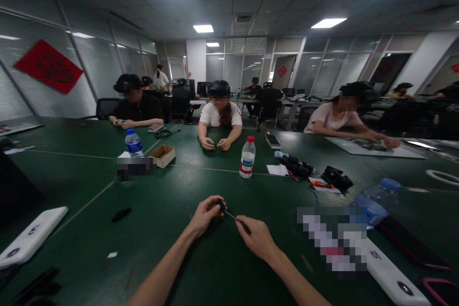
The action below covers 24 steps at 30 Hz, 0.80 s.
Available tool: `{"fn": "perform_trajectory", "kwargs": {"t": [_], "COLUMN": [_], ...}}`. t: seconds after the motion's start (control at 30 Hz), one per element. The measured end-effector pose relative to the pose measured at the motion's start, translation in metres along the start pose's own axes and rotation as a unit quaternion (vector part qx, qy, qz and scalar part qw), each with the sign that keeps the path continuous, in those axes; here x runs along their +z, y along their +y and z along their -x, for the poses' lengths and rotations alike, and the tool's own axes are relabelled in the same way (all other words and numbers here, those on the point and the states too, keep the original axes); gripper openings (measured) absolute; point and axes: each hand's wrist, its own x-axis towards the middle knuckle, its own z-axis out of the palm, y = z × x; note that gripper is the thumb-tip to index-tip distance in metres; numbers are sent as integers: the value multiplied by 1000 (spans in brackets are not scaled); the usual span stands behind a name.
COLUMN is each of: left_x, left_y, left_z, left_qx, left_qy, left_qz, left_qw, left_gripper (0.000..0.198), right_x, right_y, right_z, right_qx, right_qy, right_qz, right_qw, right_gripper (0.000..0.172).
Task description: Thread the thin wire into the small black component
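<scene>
My left hand [208, 213] pinches a small black part [221, 204] above the green table, its fingers closed around it. A thin light-coloured rod [230, 214] spans the gap between that part and my right hand [256, 236]. The thumb and fingertips of my right hand close on the rod's near end. Whether the rod is fixed to the black part or only touches it, I cannot tell. To the left, a dark elongated object [121, 214] lies on the table, near a small white scrap [112, 255].
A red-capped bottle [247, 158] stands ahead, and an open cardboard box [163, 156] sits left of it. White devices [34, 236] lie at both sides. Right are a blue-capped bottle [376, 201] and black gear [297, 166]. Three people sit across the green table [201, 181].
</scene>
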Motion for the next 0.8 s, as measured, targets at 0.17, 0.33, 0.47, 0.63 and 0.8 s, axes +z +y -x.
{"fn": "perform_trajectory", "kwargs": {"t": [0.17, 0.33, 0.47, 0.63, 0.8], "left_x": [1, 0, 0, 1, 6], "left_y": [2, 1, 1, 1, 3], "left_z": [0, 0, 0, 1, 0], "left_qx": [10, 9, 17, 23, 14], "left_qy": [-4, -2, -9, -9, -78], "left_qz": [-9, -22, -33, -48, -119], "left_qw": [1000, 1000, 999, 999, 990], "left_gripper": [36, 37, 35, 34, 26], "right_x": [0, 1, 1, 1, 6], "right_y": [0, -1, -2, -1, 1], "right_z": [0, 1, 1, 2, 5], "right_qx": [3, 2, 12, 5, -39], "right_qy": [0, 7, 8, 8, 16], "right_qz": [5, 14, 19, 30, 0], "right_qw": [1000, 1000, 1000, 1000, 999], "right_gripper": [34, 35, 35, 35, 35]}}
